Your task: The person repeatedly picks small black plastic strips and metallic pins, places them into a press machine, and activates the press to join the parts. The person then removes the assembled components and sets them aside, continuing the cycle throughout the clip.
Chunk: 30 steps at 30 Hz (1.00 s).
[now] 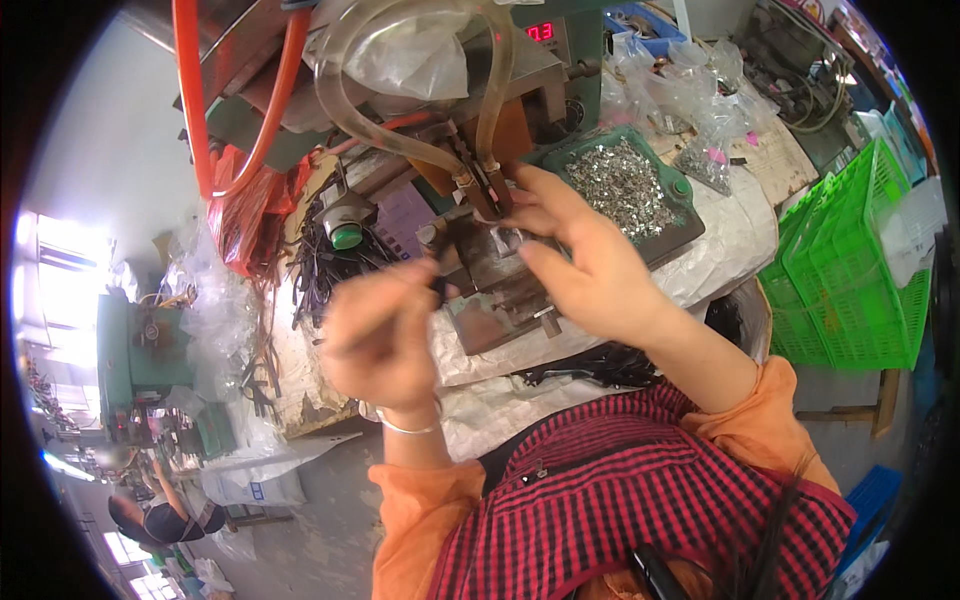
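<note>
My right hand [590,260] reaches in from the right to the spot below the machine's upright electrodes [485,190]. Its thumb and fingers are apart, beside a small shiny metal fixture [507,240]; the fingertips are partly hidden there. To the left, my left hand [380,335] is raised over the table edge, smeared by motion. Its fingers look curled together, with something dark at their tips that is too blurred to name. A metal work block [490,310] lies between the hands. A green tray [685,215] full of small silvery metal pieces [620,185] sits just beyond my right hand.
Black strips [320,265] lie heaped on the left, near a green push button [346,236] and a red plastic bag [255,215]. Clear hoses [330,75] loop above. Green crates [850,270] stand right. Another person [170,515] works far left.
</note>
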### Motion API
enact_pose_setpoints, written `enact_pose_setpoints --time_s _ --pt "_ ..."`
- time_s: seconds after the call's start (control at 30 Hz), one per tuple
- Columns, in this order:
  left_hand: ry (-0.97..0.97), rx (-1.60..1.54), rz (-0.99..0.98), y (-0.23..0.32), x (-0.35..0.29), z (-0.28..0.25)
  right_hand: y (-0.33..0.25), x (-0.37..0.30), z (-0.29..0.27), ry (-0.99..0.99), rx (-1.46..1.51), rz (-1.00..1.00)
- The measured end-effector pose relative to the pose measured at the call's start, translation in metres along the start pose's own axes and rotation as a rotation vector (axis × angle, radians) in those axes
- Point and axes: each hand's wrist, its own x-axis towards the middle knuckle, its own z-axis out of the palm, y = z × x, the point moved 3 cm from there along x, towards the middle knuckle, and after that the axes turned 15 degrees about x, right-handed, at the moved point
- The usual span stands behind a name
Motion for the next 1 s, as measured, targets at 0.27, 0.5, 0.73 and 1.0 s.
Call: enact_pose_setpoints --time_s 0.27,0.5,0.73,1.0 --pt "-0.258 0.207 0.41 0.036 -0.029 0.041 0.074 -0.032 -0.128 0.313 -1.119 -0.191" --pt "-0.255 0.21 0.453 0.029 -0.033 0.045 0.078 -0.016 -0.133 0.405 -0.944 -0.084" --pt "-0.311 0.272 0.36 0.037 -0.039 0.039 0.094 0.021 -0.088 0.179 -1.272 -0.224" --pt "-0.047 0.412 -0.397 -0.008 -0.129 -0.055 0.075 -0.008 -0.132 0.378 -0.95 -0.225"
